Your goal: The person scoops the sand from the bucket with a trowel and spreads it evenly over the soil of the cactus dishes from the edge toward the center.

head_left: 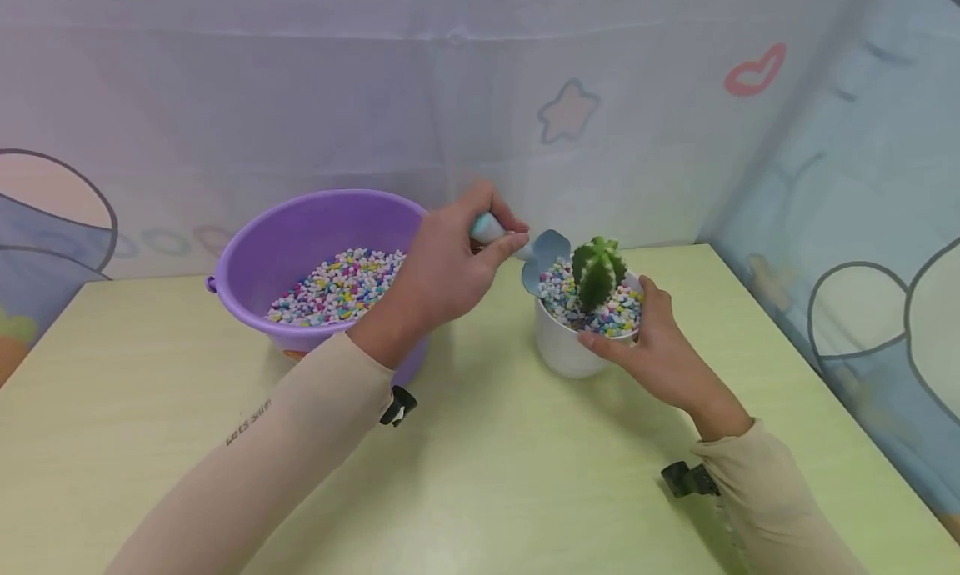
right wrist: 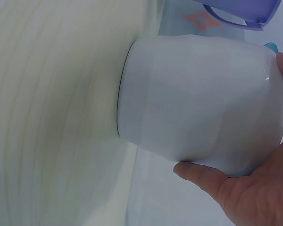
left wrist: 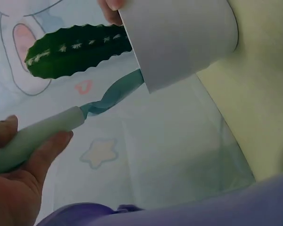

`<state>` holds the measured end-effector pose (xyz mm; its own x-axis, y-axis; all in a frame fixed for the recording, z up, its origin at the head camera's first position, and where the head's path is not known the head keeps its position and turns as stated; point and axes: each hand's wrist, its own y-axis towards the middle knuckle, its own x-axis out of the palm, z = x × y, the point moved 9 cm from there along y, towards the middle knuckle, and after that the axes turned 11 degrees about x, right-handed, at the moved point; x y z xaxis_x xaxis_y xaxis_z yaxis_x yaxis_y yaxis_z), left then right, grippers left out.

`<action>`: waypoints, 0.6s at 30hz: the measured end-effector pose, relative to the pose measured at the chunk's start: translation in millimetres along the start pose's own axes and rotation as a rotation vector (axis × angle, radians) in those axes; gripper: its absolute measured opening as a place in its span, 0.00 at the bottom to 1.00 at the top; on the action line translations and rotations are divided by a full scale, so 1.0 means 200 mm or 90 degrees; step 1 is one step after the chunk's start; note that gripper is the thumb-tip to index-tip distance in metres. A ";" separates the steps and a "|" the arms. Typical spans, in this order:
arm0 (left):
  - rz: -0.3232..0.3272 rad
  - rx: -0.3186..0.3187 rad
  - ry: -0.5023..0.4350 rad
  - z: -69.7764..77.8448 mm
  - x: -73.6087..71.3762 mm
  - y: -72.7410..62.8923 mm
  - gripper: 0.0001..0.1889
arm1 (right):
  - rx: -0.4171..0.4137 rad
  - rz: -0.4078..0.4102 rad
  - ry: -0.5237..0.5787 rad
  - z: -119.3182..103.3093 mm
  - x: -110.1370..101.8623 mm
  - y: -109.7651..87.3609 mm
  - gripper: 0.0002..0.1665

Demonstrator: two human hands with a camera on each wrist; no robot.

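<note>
My left hand [head_left: 457,262] grips the pale handle of a small toy shovel [head_left: 547,258]. Its blue-grey blade dips over the left rim of a white pot [head_left: 567,350], touching the colored pebbles [head_left: 624,310] inside. A green cactus [head_left: 597,273] stands upright among those pebbles. On the pot's right side my right hand [head_left: 663,354] holds the rim, thumb in front and fingers around the right side. In the left wrist view the shovel [left wrist: 114,92] enters the pot beside the cactus [left wrist: 80,51]. The pot wall [right wrist: 203,103] fills much of the right wrist view.
Left of the pot, a purple bucket [head_left: 258,296] holds many multicolored pebbles [head_left: 345,287], partly behind my left forearm. Both containers stand on a pale yellow-green table [head_left: 495,475]. A printed cloth backdrop [head_left: 337,100] hangs behind and along the right side.
</note>
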<state>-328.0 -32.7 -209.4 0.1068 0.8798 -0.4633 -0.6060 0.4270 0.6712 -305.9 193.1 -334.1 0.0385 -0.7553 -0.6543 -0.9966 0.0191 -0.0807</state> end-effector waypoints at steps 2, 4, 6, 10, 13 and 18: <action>-0.035 0.099 0.035 0.07 0.03 -0.01 0.06 | -0.002 0.002 0.005 -0.01 0.00 0.00 0.62; -0.062 0.201 0.062 0.13 0.06 -0.03 0.06 | 0.005 0.004 0.007 0.00 0.01 0.00 0.62; -0.080 0.281 0.091 0.18 0.08 -0.06 0.06 | 0.021 0.004 0.005 0.00 0.01 0.00 0.64; -0.093 0.347 0.114 0.21 0.11 -0.10 0.08 | 0.052 0.014 -0.005 0.01 0.01 -0.01 0.68; -0.095 0.360 0.125 0.21 0.11 -0.11 0.08 | 0.070 0.022 -0.015 -0.01 0.01 -0.02 0.71; -0.004 0.307 0.117 0.19 0.01 -0.11 0.07 | 0.094 0.030 -0.050 -0.04 0.02 -0.04 0.73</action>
<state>-284.8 -32.6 -203.5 -0.0567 0.8443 -0.5328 -0.1692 0.5179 0.8386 -299.1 184.3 -330.2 0.0040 -0.6984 -0.7157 -0.9761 0.1529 -0.1547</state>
